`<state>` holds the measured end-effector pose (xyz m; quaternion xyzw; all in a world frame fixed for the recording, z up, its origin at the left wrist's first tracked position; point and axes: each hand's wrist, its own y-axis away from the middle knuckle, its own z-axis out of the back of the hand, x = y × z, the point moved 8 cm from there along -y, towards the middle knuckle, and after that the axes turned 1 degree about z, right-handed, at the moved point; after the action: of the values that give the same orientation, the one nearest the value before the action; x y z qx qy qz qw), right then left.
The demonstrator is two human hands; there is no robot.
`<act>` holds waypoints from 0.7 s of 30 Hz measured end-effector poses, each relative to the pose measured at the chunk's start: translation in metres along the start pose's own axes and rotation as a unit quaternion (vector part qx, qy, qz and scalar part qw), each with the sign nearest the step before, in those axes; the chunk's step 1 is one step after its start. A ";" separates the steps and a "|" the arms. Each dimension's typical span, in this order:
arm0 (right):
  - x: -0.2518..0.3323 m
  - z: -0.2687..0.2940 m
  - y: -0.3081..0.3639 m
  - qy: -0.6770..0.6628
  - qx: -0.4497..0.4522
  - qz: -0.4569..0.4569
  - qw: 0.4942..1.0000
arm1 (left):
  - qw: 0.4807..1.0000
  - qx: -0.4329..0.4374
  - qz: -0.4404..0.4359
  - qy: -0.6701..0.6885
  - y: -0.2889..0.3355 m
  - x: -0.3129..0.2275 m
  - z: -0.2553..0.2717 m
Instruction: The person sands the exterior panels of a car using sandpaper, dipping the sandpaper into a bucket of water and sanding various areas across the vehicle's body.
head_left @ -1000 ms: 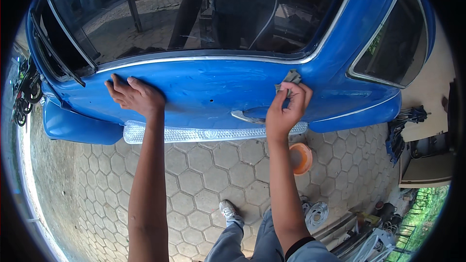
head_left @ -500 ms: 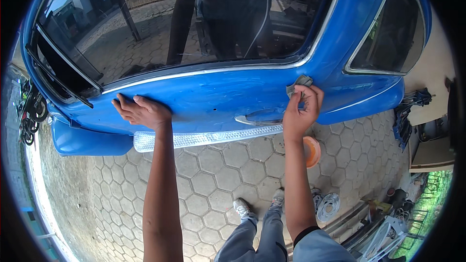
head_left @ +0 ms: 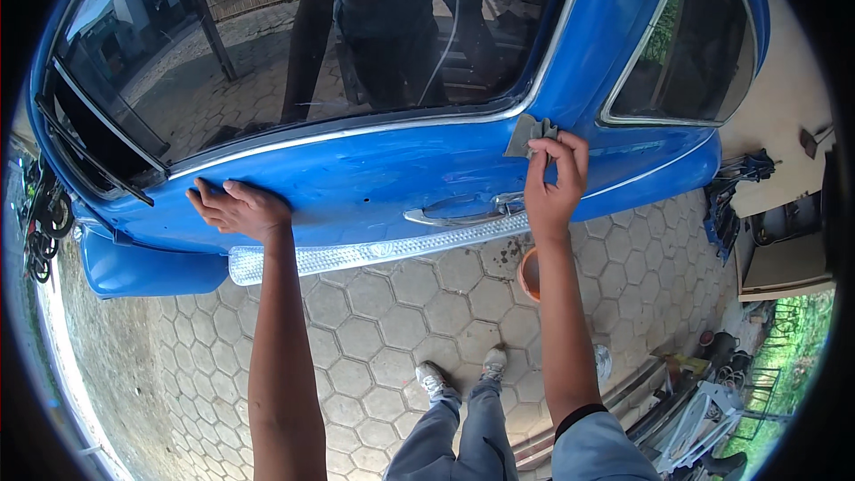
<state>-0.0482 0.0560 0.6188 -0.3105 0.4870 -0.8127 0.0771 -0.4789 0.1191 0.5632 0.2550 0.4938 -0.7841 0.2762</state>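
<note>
A blue car's door panel (head_left: 338, 191) stretches in front of me, with wet-looking smears across it. My left hand (head_left: 240, 209) lies flat on the panel toward the left, fingers spread, holding nothing. Between the thumb and fingers of my right hand (head_left: 559, 180) is a creased grey piece of sandpaper (head_left: 529, 137). The sandpaper rests against the blue paint just below the rear corner of the window trim. A chrome door handle (head_left: 459, 214) sits left of my right wrist.
Above the panel is the dark, reflecting side window (head_left: 374, 44), with a smaller rear window (head_left: 695, 44) beyond. A ribbed silver running board (head_left: 356, 254) juts out below. On the hexagonal paving (head_left: 383, 321) stands an orange bucket (head_left: 530, 272), partly behind my right forearm. Metal parts (head_left: 699, 423) lie at lower right.
My right hand has shifted the sandpaper along the paint toward the window trim, and more of the sheet shows. My left hand stays on the panel. The whole view has shifted slightly.
</note>
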 end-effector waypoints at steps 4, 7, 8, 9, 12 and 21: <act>-0.014 0.008 0.020 0.005 -0.029 -0.041 0.999 | 1.000 -0.014 -0.013 -0.003 0.005 0.008 -0.003; -0.024 0.021 -0.002 0.026 0.024 0.001 0.999 | 1.000 -0.008 -0.012 -0.009 0.003 0.009 -0.001; -0.023 0.026 -0.022 0.030 0.027 0.002 0.999 | 1.000 -0.009 -0.012 -0.006 0.004 0.007 0.000; -0.015 0.031 -0.041 0.027 -0.003 0.023 0.999 | 1.000 -0.016 -0.017 -0.005 0.001 0.006 0.002; -0.008 0.039 -0.056 0.040 -0.042 0.052 0.997 | 1.000 -0.012 -0.010 0.001 0.001 0.000 0.002; -0.012 0.024 -0.028 -0.027 0.048 0.026 0.998 | 0.999 -0.024 -0.026 -0.013 -0.001 0.008 -0.001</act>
<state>-0.0199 0.0576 0.6453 -0.3157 0.4530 -0.8241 0.1265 -0.4852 0.1194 0.5585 0.2250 0.5150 -0.7825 0.2680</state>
